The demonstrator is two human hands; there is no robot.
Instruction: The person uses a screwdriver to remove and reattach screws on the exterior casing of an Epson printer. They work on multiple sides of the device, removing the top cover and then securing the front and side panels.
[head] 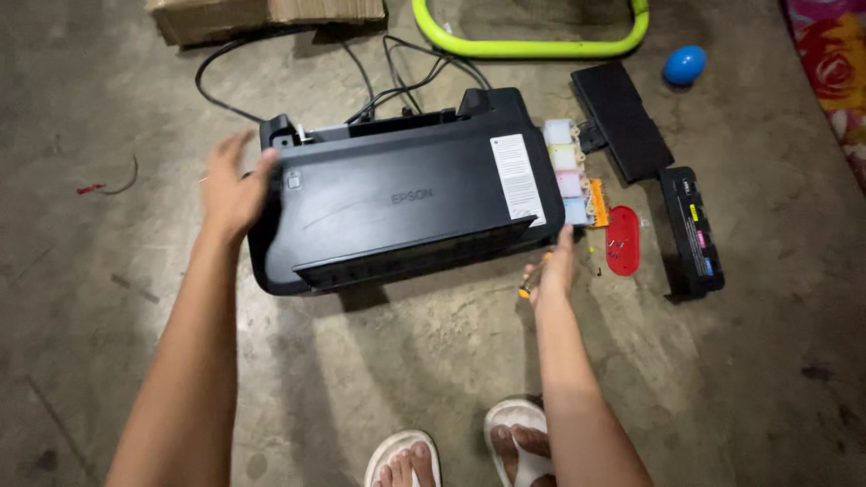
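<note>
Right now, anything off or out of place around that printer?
Yes. The black printer sits on a bare concrete floor with its ink tank block pulled out at the right end, and a black tank cover and flat black tray lie loose beside it. The left hand grips its left end; the right hand holds a small orange-tipped tool.
</note>
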